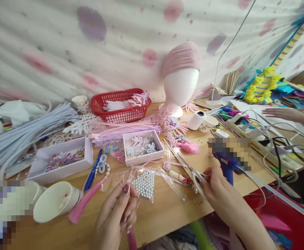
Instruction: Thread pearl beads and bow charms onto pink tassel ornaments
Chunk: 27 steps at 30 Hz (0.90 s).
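At a crowded craft desk (167,215), a person's left hand (115,213) pinches a pink tassel (131,240) between thumb and fingertips. The fingers are closed tight near its top, and the tail hangs off the desk's near edge. The right hand (215,185) is curled around the handle loops of a pair of scissors (185,167). These lie flat on the wood with their blades pointing away toward the far left, and whether they are parted is too blurred to tell.

A bag of pearl beads (144,184) sits between the two hands, and a blue glue gun (228,166) stands just beyond the right one. Farther back is a foam mannequin head (180,86) wearing a pink cap. A co-worker's hand (279,113) rests on the far right, well apart.

The step in hand appears to be taking up the scissors while the tassel is held ready. Any cut would call for lifting the blades clear of the packets around them and swinging them round to the tassel, with the left pinch kept steady.
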Each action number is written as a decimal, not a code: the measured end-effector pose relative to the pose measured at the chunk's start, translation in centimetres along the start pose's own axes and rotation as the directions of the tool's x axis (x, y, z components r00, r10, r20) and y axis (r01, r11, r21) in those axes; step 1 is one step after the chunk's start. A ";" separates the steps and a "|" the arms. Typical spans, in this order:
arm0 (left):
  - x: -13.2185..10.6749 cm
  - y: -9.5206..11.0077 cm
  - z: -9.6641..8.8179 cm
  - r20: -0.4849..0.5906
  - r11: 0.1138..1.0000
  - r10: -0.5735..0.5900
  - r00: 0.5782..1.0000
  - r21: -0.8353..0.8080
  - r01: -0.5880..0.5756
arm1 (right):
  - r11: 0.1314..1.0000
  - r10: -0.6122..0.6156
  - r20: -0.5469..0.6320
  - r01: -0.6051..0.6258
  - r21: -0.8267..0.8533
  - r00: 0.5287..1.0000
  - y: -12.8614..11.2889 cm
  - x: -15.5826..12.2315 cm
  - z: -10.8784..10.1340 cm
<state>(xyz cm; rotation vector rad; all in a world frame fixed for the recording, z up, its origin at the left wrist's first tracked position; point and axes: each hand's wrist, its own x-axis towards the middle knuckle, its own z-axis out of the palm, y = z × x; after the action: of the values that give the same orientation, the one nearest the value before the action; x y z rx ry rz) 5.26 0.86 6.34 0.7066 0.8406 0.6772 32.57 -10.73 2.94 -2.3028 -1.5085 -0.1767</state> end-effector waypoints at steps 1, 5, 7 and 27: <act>-0.2 -0.1 0.0 -0.037 0.997 0.075 0.996 0.001 -0.075 | 0.998 0.018 -0.012 -0.017 0.053 1.000 0.1 -0.7 -0.3; -1.8 -0.5 0.2 -0.152 0.954 0.299 0.942 0.032 -0.298 | 0.852 0.240 -0.012 -0.204 0.483 0.971 -1.1 -2.6 -1.2; -3.0 -0.8 0.2 -0.182 0.943 0.332 0.926 0.079 -0.323 | 0.587 0.316 0.100 -0.277 0.761 0.943 -2.6 -3.4 -1.4; -5.8 -2.9 -2.8 -0.150 0.881 0.402 0.903 0.331 -0.337 | -0.241 -0.545 0.523 -0.720 0.651 0.655 -11.3 -8.3 2.0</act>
<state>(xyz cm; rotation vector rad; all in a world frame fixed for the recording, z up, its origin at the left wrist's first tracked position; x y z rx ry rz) 0.78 -4.49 5.16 1.1015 1.0314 0.9988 18.73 -13.09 1.35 -0.7394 -0.7161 1.7749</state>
